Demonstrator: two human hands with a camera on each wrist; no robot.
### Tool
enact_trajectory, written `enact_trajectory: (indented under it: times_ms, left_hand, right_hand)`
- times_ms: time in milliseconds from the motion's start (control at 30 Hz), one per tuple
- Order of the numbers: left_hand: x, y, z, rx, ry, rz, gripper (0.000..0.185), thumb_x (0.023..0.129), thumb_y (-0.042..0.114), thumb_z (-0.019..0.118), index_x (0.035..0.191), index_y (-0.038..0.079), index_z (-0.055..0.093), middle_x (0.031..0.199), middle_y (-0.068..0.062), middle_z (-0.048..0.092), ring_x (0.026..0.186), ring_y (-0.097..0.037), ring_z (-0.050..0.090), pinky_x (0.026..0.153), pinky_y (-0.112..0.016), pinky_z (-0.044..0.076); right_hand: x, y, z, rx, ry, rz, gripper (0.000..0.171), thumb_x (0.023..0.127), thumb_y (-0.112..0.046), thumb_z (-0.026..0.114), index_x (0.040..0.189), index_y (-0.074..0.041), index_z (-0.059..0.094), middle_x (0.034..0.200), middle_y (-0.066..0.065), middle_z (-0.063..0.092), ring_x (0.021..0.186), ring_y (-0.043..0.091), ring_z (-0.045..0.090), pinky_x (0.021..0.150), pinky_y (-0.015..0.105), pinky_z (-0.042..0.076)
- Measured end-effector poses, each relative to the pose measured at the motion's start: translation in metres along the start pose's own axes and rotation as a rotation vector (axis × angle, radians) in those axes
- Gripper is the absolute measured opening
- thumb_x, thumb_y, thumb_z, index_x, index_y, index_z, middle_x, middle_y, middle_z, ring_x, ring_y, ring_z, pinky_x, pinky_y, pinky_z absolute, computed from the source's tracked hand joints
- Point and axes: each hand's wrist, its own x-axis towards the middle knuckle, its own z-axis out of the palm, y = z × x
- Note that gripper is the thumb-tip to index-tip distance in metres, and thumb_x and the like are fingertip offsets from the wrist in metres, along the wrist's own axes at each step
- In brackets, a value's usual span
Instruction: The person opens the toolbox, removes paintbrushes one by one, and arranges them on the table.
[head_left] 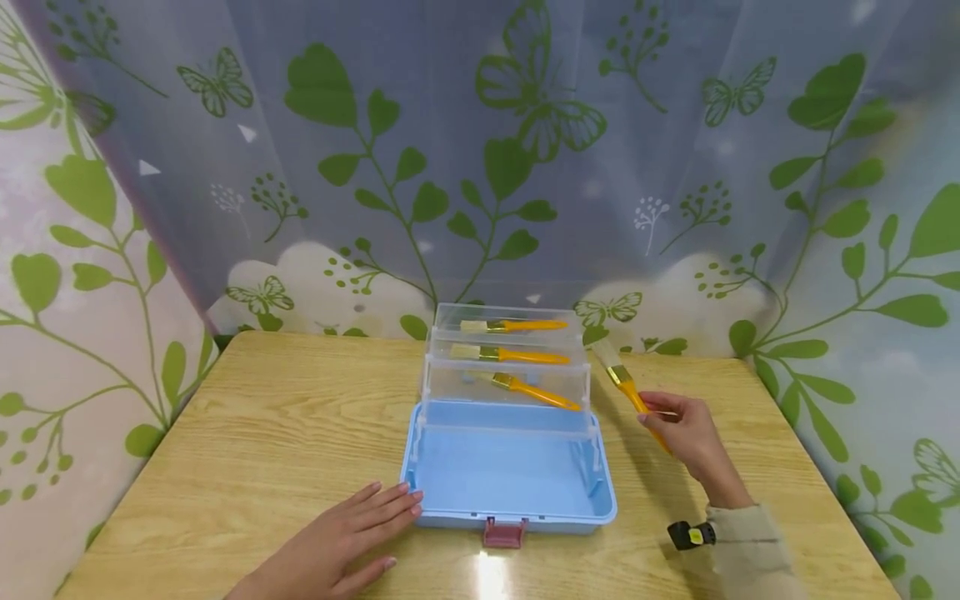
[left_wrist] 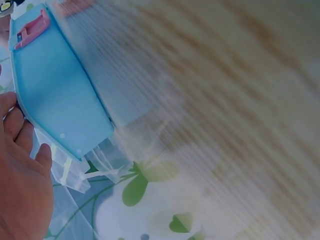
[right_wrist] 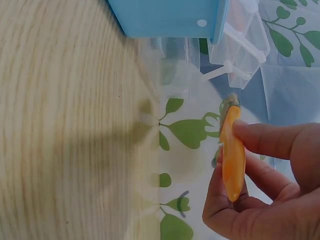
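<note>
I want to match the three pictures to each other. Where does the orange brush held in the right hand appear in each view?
Head: the orange brush is right of centre, pinched by the right hand.
Left wrist: not in it.
Right wrist: lower right, brush between the fingers.
Shared landmark: the blue box.

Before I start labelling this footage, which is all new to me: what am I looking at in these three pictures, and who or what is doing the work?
No machine here: a person works with bare hands, wearing three cameras. The wide picture comes from the head, the other two from the wrists. On the wooden table stands an open blue storage box with clear fold-out trays, each holding an orange-handled paintbrush. The left hand rests flat, fingertips at the box's corner. The right hand pinches a fourth paintbrush by its handle, seen close in the right wrist picture. The left wrist picture is blurred but shows the box's side.
</note>
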Motion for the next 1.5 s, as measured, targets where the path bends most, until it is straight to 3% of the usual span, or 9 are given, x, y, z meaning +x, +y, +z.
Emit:
enact_trajectory:
  times_ms: [200,600,767,1033,1500]
  left_hand:
    - [0.000,0.002,0.000,-0.005,-0.017,-0.011,0.069,0.097,0.025,0.070,0.157,0.006,0.040,0.159,-0.011,0.044,0.151,-0.020,0.033,0.127,-0.024,0.005]
    - [0.002,0.001,-0.003,-0.005,-0.018,-0.015,0.063,0.101,0.027,0.064,0.155,0.004,0.042,0.160,-0.011,0.043,0.153,-0.019,0.031,0.127,-0.024,0.005]
    - [0.003,0.002,-0.003,0.004,-0.014,-0.007,0.066,0.098,0.025,0.068,0.154,0.003,0.043,0.160,-0.011,0.043,0.153,-0.019,0.031,0.127,-0.024,0.005]
    - [0.003,0.003,-0.003,-0.020,-0.024,-0.001,0.065,0.098,0.023,0.068,0.154,0.003,0.042,0.159,-0.012,0.044,0.153,-0.019,0.030,0.127,-0.023,0.005]
    - [0.003,0.001,0.001,-0.019,-0.016,-0.005,0.062,0.101,0.026,0.064,0.154,0.002,0.042,0.161,-0.011,0.041,0.154,-0.018,0.028,0.127,-0.023,0.005]
  right_hand:
    - [-0.003,0.001,0.006,0.010,0.006,0.064,0.041,0.099,-0.004,0.065,0.136,0.011,0.058,0.129,0.033,0.059,0.106,0.032,0.065,0.073,0.018,0.058]
    - [0.001,0.005,0.020,0.013,0.096,0.140,0.040,0.095,-0.001,0.066,0.132,0.013,0.061,0.128,0.034,0.059,0.108,0.036,0.062,0.068,0.013,0.054]
    - [0.003,0.004,0.024,0.024,0.138,0.157,0.040,0.093,-0.002,0.068,0.129,0.014,0.062,0.126,0.035,0.060,0.107,0.038,0.061,0.067,0.013,0.053]
    - [0.002,0.009,0.028,0.031,0.135,0.229,0.039,0.089,-0.003,0.074,0.124,0.013,0.066,0.120,0.033,0.065,0.102,0.035,0.065,0.066,0.018,0.055]
    - [0.002,0.017,0.029,-0.059,0.168,0.217,0.037,0.085,-0.009,0.079,0.116,0.010,0.072,0.112,0.029,0.071,0.097,0.035,0.068,0.066,0.023,0.054]
